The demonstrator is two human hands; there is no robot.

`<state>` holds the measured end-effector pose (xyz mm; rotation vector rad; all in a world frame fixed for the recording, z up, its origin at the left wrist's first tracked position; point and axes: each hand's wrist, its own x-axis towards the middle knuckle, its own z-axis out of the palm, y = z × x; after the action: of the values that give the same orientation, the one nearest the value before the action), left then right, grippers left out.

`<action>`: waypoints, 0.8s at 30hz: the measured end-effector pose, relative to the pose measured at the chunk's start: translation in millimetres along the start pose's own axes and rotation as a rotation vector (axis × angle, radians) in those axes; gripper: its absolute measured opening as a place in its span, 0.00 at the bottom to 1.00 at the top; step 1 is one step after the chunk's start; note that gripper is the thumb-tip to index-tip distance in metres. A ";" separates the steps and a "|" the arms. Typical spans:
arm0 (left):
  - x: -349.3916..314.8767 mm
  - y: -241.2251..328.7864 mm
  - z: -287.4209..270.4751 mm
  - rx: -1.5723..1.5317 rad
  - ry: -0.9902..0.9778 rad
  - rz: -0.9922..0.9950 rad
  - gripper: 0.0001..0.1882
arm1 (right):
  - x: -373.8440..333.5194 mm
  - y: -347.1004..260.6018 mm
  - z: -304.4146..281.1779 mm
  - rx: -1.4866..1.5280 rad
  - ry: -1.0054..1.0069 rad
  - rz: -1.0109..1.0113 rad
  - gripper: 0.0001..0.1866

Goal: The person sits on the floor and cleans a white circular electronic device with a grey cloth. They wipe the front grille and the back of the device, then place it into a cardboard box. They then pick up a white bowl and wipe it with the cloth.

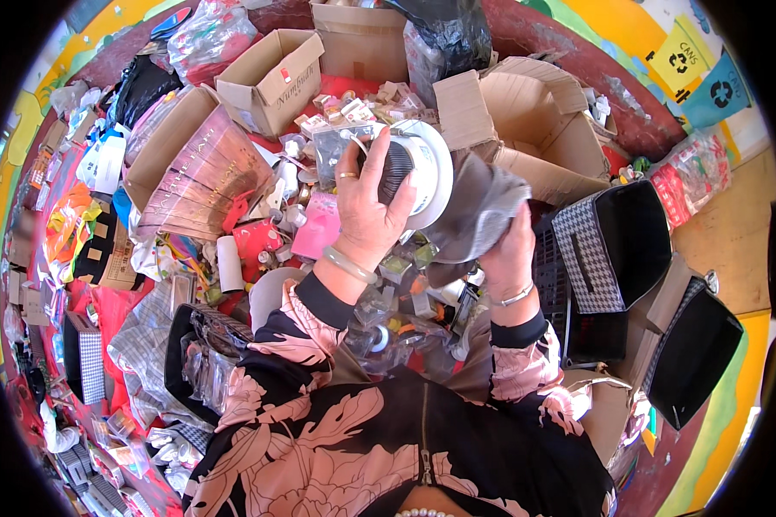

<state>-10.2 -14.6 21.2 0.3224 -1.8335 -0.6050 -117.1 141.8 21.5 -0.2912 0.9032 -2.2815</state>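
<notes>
My left hand (372, 200) is closed around the black ribbed body of a round downlight (431, 177) with a wide white rim. A thin white wire loops by the fingers. To the right, my right hand (510, 257) grips a crumpled grey cloth (483, 214), which hangs close to the lamp's rim. Whether cloth and rim touch, I cannot tell. Beneath my hands lies a jumble of small items in clear plastic (397, 302), partly hidden by the cloth and my wrists.
An open cardboard box (535, 121) stands at the far right, and another box (276, 82) at the far left. Houndstooth fabric bins (591, 258) with black insides sit on the right. Small cartons (397, 96) are heaped ahead. A black bin (203, 362) holds packets on the left.
</notes>
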 end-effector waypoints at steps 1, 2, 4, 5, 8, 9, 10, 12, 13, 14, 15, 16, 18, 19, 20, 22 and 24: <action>2.3 1.1 -2.1 0.051 0.005 0.052 0.27 | -3.8 2.2 3.7 -0.065 0.069 0.053 0.23; 3.4 2.3 -3.9 0.086 0.004 0.076 0.28 | -7.5 4.0 2.0 -0.181 -0.023 0.103 0.21; 4.1 5.3 -6.3 0.155 0.001 0.125 0.29 | -17.6 10.1 2.6 -0.403 -0.125 0.133 0.18; 3.6 5.9 -7.6 0.175 -0.011 0.136 0.29 | -22.2 17.9 6.0 -0.505 -0.141 0.121 0.17; -1.6 9.4 -7.4 0.223 -0.072 0.168 0.30 | -27.0 39.2 13.2 -0.574 -0.113 -0.110 0.15; -3.4 12.1 -7.8 0.235 -0.111 0.202 0.30 | -27.8 39.5 16.8 -0.509 -0.064 -0.101 0.14; -4.4 14.1 -7.6 0.245 -0.119 0.237 0.30 | -27.1 41.2 13.6 -0.536 -0.058 -0.123 0.13; -5.0 16.1 -4.1 0.237 -0.121 0.278 0.31 | -24.4 41.2 4.0 -0.596 -0.040 -0.174 0.12; -5.0 17.2 -3.6 0.210 -0.141 0.298 0.30 | -24.2 38.3 1.5 -0.633 -0.021 -0.182 0.11; -4.2 18.5 -5.3 0.192 -0.162 0.317 0.30 | -23.8 34.3 2.7 -0.664 -0.008 -0.185 0.11; -4.2 19.6 -6.5 0.173 -0.182 0.336 0.30 | -23.9 30.6 5.1 -0.695 0.006 -0.187 0.11; -6.7 20.4 -7.1 0.171 -0.213 0.353 0.29 | -24.6 27.1 10.2 -0.708 0.059 -0.197 0.10; -7.4 22.4 -6.0 0.100 -0.269 0.444 0.30 | -21.0 24.2 1.5 -0.588 0.104 -0.179 0.09; -9.7 23.0 -5.0 0.070 -0.304 0.488 0.30 | -18.1 23.0 -1.5 -0.527 0.125 -0.170 0.09; -14.4 26.2 -5.9 0.063 -0.329 0.508 0.30 | -13.9 22.0 2.9 -0.485 0.132 -0.220 0.08; -22.8 23.8 -2.5 0.044 -0.353 0.530 0.31 | -11.1 10.6 -3.2 -0.527 0.114 -0.129 0.07; -26.0 22.3 -1.8 0.062 -0.355 0.533 0.31 | -9.5 7.9 -7.8 -0.493 0.083 -0.052 0.07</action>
<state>2.0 16.4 13.2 -0.2509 -2.1648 -0.2395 -109.3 147.8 10.7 -0.4375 1.5141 -2.0998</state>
